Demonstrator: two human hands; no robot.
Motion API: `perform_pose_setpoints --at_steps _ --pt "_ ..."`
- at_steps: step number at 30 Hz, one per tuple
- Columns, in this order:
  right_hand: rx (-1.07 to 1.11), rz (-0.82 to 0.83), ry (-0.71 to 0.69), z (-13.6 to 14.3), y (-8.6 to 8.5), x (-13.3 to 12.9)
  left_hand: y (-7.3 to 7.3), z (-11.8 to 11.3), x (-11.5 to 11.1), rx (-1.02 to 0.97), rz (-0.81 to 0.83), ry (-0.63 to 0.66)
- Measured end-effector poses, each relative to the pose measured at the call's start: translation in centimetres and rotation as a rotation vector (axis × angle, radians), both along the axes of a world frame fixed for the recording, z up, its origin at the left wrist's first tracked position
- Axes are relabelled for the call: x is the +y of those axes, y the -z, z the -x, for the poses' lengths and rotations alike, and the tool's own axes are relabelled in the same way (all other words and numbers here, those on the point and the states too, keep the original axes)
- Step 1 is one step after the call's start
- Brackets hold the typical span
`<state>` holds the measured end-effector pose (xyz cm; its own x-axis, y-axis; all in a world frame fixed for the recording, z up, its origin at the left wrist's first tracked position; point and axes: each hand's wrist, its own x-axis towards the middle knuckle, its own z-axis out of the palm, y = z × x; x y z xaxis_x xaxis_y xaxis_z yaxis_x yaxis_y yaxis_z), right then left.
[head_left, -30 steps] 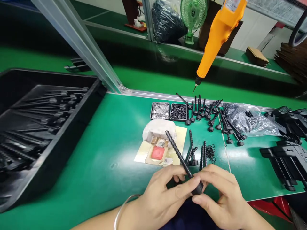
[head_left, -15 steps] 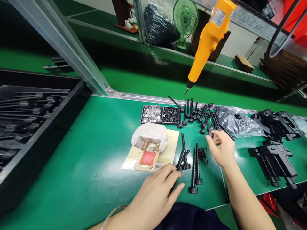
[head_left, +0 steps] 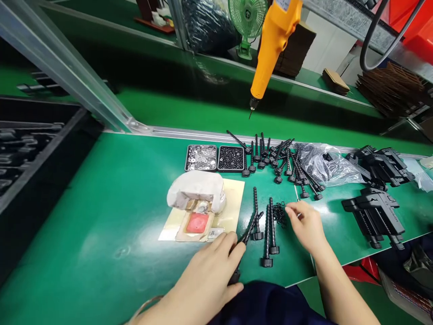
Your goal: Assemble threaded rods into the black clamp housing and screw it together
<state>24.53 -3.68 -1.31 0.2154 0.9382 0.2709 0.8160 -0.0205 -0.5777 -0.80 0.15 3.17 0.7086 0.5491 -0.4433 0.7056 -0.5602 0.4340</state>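
A black plastic rod with a knobbed end (head_left: 234, 276) sits in the left hand (head_left: 211, 268), whose curled fingers hide most of it. The right hand (head_left: 306, 223) narrows its fingertips beside a pile of small black rings (head_left: 279, 214); whether it grips one, I cannot tell. Loose black ridged rods (head_left: 267, 234) lie between the hands. Beyond stands a rounded white block (head_left: 194, 184); an orange power screwdriver (head_left: 265, 58) hangs above.

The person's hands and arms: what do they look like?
The left hand and right hand are ungloved, and no sleeve shows on either forearm. A thin bangle circles the left wrist; the right wrist is bare. Dark navy clothing shows between the arms.
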Motion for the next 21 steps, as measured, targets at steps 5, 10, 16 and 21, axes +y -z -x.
perform_pose_setpoints --at_steps 5,10,16,21 --pt "0.097 -0.073 0.009 1.6 2.8 -3.8 0.9 0.2 -0.3 -0.046 -0.052 0.139" --pt "0.207 -0.146 0.044 2.2 3.8 -4.5 1.9 0.7 -0.7 -0.078 -0.159 0.245" --pt "0.497 -0.148 0.059 3.1 1.2 -4.6 2.8 1.4 -1.1 -0.304 -0.365 0.225" --pt "0.859 -0.115 0.048 4.0 -2.0 -4.1 1.3 2.3 -1.2 -0.881 -0.256 0.054"
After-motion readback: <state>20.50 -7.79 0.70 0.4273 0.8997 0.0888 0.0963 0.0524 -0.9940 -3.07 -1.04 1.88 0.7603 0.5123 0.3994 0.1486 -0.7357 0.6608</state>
